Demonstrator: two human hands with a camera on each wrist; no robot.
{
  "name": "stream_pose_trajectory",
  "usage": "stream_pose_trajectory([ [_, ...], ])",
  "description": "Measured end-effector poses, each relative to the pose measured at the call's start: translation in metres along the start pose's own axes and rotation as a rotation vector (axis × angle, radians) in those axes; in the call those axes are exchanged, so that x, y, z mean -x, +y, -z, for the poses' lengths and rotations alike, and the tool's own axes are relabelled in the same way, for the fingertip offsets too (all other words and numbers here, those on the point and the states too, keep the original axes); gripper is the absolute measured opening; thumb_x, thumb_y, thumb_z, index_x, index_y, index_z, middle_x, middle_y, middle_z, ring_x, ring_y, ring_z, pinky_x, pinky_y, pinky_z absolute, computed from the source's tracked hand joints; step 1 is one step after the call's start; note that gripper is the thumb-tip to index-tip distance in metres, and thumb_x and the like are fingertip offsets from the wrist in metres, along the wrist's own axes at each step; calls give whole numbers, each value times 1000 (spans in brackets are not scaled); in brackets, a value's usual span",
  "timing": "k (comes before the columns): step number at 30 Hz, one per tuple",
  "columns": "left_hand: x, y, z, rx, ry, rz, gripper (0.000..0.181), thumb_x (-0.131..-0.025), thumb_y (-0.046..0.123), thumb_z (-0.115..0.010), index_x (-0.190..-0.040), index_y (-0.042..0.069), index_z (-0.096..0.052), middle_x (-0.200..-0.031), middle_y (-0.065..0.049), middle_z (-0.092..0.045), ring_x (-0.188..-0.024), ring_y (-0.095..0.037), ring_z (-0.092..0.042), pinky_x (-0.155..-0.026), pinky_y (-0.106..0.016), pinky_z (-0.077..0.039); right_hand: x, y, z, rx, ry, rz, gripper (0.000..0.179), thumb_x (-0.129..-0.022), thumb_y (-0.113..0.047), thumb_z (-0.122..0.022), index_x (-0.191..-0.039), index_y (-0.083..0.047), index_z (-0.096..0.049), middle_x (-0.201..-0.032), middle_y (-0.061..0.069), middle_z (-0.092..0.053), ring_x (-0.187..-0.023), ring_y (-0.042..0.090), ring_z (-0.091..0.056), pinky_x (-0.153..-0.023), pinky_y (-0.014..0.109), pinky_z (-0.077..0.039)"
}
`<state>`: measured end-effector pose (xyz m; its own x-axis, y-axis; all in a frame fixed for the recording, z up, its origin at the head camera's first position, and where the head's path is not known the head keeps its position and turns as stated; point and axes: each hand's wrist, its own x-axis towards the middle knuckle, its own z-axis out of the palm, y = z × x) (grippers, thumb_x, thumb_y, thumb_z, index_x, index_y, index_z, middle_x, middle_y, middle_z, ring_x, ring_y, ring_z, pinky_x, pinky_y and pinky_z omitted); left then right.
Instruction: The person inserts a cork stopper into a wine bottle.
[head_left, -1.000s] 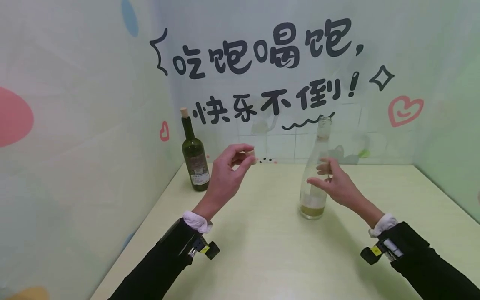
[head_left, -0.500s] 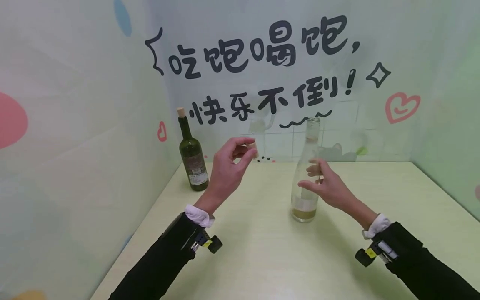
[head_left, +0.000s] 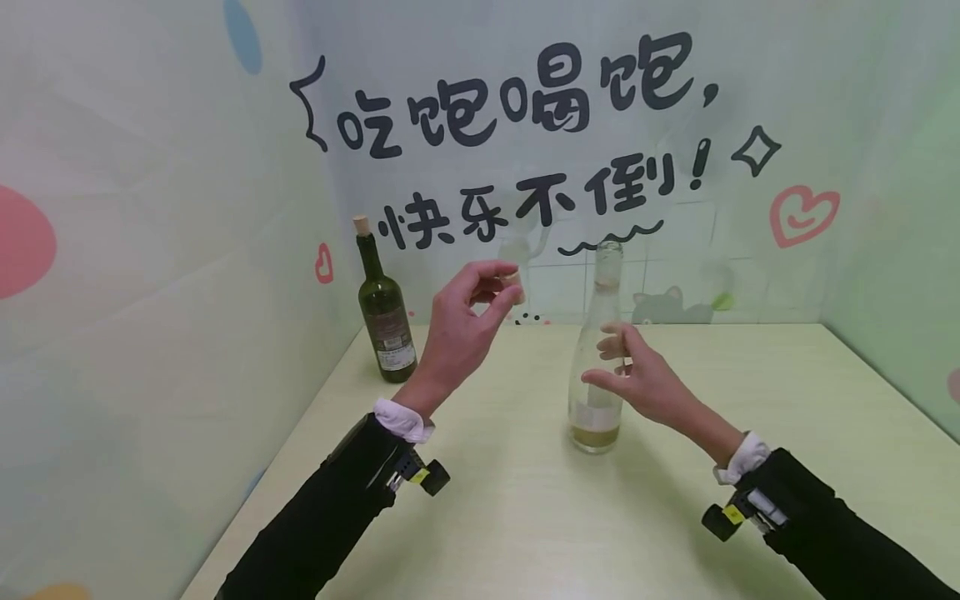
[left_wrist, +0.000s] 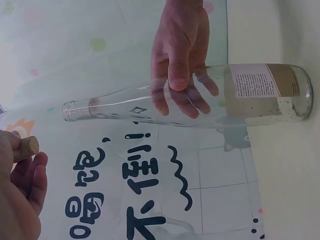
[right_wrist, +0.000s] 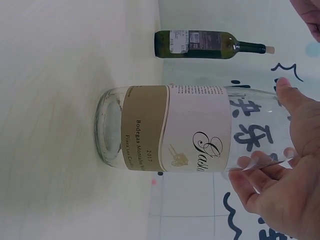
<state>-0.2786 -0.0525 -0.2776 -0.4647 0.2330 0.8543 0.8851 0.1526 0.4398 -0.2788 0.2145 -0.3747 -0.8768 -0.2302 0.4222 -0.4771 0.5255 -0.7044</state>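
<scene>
My left hand [head_left: 461,333] pinches a small cork [left_wrist: 29,148] between thumb and fingertips, to the left of a clear glass wine bottle [head_left: 596,417] and lower than its mouth. The bottle's neck is uncorked, and its label [right_wrist: 195,127] is white and tan. My right hand [head_left: 652,379] grips the bottle's body from the right, thumb on the near side and fingers round the far side, seen through the glass in the left wrist view. The bottle stands about upright; whether its base touches the table cannot be told.
A dark green wine bottle [head_left: 386,321] with a cork in its mouth stands at the table's back left, beside the left wall. The pale table [head_left: 480,517] ends at a back wall [head_left: 465,50] with black lettering. Another wall closes the right side.
My right hand has moved the clear bottle leftward and slightly nearer to me. My left hand has risen a little and shifted right with the cork. The green bottle has stayed put.
</scene>
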Motion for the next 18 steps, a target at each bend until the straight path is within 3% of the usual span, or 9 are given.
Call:
stream_pose_trajectory([
  [12,-14,5,-3,19,18,-17,31,-92,23,-63,-117,5,-62,-95,0,-66,-84,-11,-63,-77,-29,-51,1,-15,-13,-26,-38,-2,81,-78,-49,-72,-140,-11,-35,-127,10,-55,-117,30,-53,-90,43,-47],
  [18,-22,27,-2,21,24,-29,26,-91,8,-63,-115,-3,-61,-93,-10,-67,-82,-18,-64,-75,-31,-51,2,-23,-20,-36,-51,10,78,-78,-48,-73,-138,-12,-38,-126,8,-56,-115,27,-54,-89,42,-48],
])
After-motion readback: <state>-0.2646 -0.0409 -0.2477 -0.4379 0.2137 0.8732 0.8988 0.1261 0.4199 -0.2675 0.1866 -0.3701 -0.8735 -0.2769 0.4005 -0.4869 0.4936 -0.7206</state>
